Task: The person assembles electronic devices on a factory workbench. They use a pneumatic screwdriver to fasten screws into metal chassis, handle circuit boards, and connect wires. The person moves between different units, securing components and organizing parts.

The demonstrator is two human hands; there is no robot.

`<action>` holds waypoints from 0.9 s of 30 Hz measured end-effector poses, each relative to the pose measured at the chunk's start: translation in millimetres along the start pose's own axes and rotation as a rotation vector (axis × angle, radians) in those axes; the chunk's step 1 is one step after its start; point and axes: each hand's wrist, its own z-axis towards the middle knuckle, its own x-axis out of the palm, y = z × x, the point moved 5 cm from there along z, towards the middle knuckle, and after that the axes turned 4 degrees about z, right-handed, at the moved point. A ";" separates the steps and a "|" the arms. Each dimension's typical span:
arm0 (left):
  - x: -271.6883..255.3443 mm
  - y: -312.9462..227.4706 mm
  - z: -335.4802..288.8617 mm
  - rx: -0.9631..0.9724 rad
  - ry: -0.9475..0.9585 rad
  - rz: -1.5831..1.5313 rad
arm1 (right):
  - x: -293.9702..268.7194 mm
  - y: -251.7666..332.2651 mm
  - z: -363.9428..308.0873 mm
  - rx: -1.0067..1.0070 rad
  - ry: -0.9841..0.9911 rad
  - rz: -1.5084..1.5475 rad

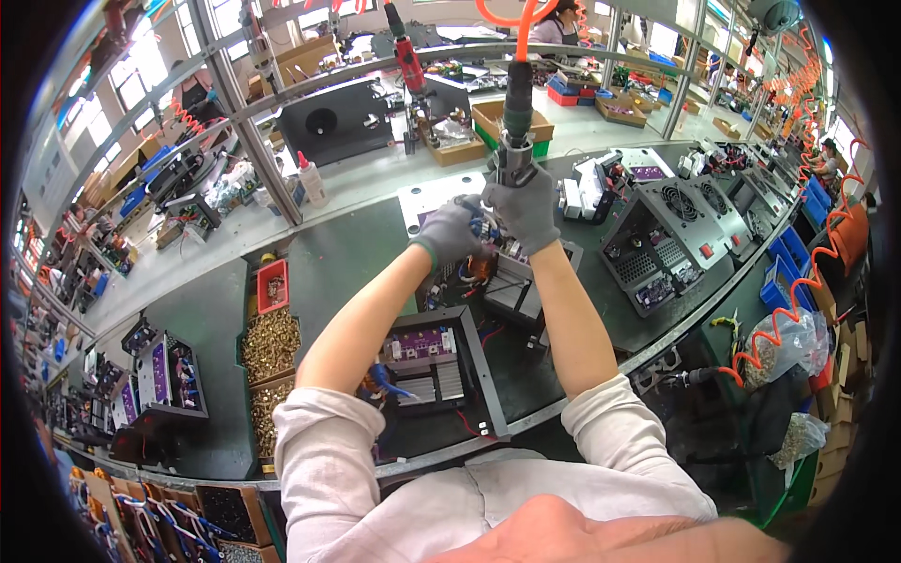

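Observation:
My right hand (527, 211), in a grey glove, is wrapped round the lower body of an air screwdriver (517, 113) that hangs upright from an orange hose. Beside it my gloved left hand (449, 233) has its fingers closed at the screwdriver's lower end; what they pinch is too small and covered to tell. Blue wiring (483, 227) shows between the hands. Under them lie copper-coloured coils (477, 270) and a grey finned metal part (516, 286). Nearer my body stands an open dark metal case (483, 375) with a purple circuit board (422, 344) inside. A white metal plate (419, 195) lies beyond my left hand.
Left of my arm are bins of brass-coloured fasteners (270, 347) and a red tray (273, 285). More cases stand at left (174, 375) and right (657, 239). A glue bottle (312, 178) stands by the metal post. A second, red screwdriver (406, 61) hangs ahead. Blue bins (784, 272) sit at right.

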 end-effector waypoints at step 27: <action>31.3 28.9 -20.6 -0.442 0.029 -0.537 | -8.8 -13.6 5.8 0.064 -0.019 0.146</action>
